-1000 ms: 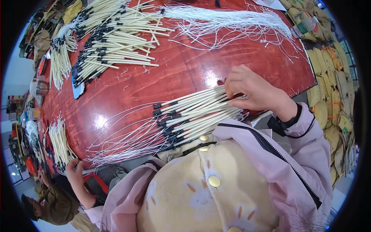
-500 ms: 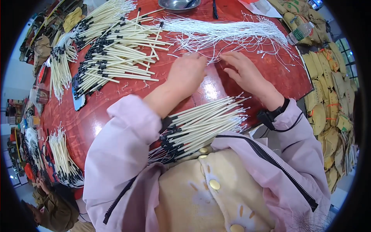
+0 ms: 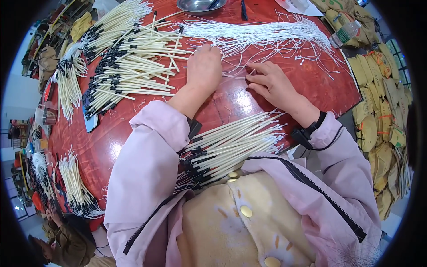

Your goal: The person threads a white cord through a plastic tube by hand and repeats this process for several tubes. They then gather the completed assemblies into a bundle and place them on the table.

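Observation:
My left hand (image 3: 204,69) is closed, its back toward me and its fingertips hidden, between the pile of cream sticks with black caps (image 3: 133,71) and the white cords (image 3: 262,33). What it holds, if anything, cannot be made out. To its right, my right hand (image 3: 273,86) has thumb and fingers drawn together on a thin white cord (image 3: 238,76), which loops toward the left hand. The bundle of cords lies stretched across the far side of the red table (image 3: 120,127). Close to my body rests another bundle of cream sticks (image 3: 240,140), black ends left, white cord ends right.
A metal bowl (image 3: 200,5) stands at the far edge. More stick bundles (image 3: 75,182) lie at the left, near another person's hand (image 3: 55,218). A plastic bottle (image 3: 346,33) is at the far right corner, and stacked sacks (image 3: 371,102) line the right side.
My left hand has moved left and slightly away from me, toward the capped sticks. My right hand has shifted slightly left, its fingers drawing closer together.

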Demonstrator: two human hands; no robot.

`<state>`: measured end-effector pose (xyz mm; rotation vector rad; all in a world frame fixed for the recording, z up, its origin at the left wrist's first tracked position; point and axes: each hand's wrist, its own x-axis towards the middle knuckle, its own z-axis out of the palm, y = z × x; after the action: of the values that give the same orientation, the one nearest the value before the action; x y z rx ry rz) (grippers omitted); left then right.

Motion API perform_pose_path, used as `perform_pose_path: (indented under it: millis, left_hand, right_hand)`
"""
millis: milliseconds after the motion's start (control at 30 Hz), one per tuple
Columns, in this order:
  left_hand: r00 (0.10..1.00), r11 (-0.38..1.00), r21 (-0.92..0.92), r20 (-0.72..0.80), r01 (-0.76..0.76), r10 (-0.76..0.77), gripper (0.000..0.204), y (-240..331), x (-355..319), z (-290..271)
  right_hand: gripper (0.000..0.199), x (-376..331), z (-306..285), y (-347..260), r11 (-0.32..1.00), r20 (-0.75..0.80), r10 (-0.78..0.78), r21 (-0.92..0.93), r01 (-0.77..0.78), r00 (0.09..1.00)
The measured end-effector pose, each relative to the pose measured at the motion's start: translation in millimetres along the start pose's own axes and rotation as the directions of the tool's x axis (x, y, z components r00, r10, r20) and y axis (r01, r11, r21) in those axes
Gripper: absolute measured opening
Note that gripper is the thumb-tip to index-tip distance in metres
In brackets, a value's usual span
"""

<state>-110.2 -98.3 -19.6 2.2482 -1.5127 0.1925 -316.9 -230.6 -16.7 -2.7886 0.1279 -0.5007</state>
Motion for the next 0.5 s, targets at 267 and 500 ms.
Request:
perform_pose_path:
  millis: [267,500]
  left_hand:
    - [0.970,0.949,-0.240,0.081,-0.204,0.229,0.010,19,-18,14]
    - [0.952,0.908,-0.285,-0.082,-0.306,0.295,0.011,20,-8,2]
  right_hand:
    - [0.033,-4,-1,-4,1.000,0.035,-0.023,0.019,0.022,0.999]
    - [0.055,-4,-10,-15,0.999,-0.039,0.036,0.003,-0.036,0.999]
